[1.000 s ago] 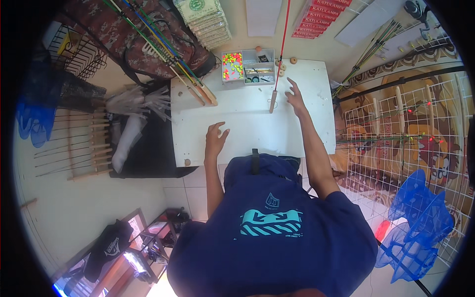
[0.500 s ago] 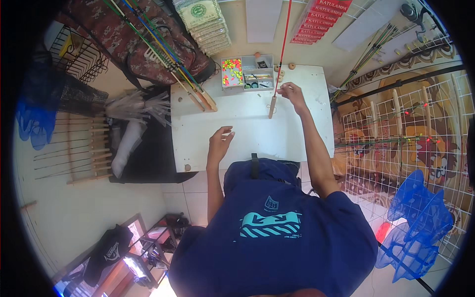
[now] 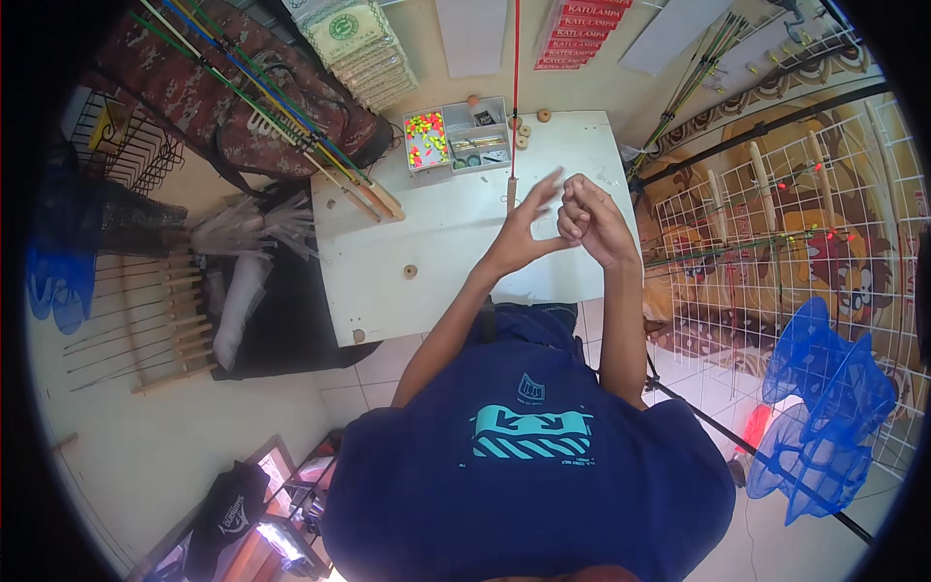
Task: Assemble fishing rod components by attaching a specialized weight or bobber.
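While raised, hands [image 3: 561,221] (table [image 3: 436,252] below)

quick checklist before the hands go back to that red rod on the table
1. Red rod lying on the white table, handle end free: ok.
2. Left hand empty, fingers spread: ok.
3. Right hand curled shut; what it pinches: cannot tell.
4. Hands raised together, clear of the rod: ok.
5. Tackle box open beside the rod: ok.
6. Small wooden discs loose on the table, could be knocked: not ok.
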The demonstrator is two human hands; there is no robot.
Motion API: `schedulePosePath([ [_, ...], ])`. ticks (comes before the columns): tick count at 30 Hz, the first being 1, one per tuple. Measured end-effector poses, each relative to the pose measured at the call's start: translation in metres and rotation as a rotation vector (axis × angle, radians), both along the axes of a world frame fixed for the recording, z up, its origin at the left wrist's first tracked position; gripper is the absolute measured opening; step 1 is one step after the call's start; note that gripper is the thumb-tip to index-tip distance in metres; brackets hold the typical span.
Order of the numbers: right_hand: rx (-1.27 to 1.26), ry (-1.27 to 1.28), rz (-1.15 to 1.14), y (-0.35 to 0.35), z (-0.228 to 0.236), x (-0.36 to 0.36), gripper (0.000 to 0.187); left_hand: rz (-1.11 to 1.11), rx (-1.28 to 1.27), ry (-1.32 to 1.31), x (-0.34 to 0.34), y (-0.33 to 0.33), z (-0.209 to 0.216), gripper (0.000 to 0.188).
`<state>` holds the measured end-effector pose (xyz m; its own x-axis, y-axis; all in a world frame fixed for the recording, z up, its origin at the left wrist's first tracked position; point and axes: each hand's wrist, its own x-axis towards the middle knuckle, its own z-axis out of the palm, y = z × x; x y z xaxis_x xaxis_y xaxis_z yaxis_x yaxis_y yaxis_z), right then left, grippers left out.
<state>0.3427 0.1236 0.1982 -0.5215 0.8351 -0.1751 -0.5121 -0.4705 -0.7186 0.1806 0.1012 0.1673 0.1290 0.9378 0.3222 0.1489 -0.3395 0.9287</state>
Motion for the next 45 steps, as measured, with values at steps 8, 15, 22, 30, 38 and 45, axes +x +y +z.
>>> schedulePosePath([
  [8, 0.24, -0.279, -0.563, 0.008, 0.027, 0.016, 0.017, -0.272, -0.485, -0.323, -0.04, -0.016, -0.022, 0.017],
  [15, 0.282, -0.298, -0.987, 0.024, 0.024, 0.051, 0.017, -0.016, -0.611, -0.365, -0.102, -0.049, -0.052, 0.015],
  [22, 0.248, -0.588, -0.998, 0.022, 0.013, 0.078, 0.027, 0.171, -0.59, -0.434, -0.137, -0.065, -0.041, 0.015],
  [30, 0.754, -0.64, -0.18, -0.016, 0.008, -0.041, 0.096, -0.074, -0.408, -0.33, -0.105, -0.049, 0.024, 0.01],
  [38, 0.581, -0.463, 0.277, -0.039, -0.001, -0.092, 0.033, -0.011, -0.211, -0.874, -0.106, -0.034, 0.048, 0.008],
  [45, 0.514, -0.564, 0.203, -0.037, 0.012, -0.067, 0.018, 0.242, -0.148, -0.922, -0.143, -0.037, 0.036, 0.009],
])
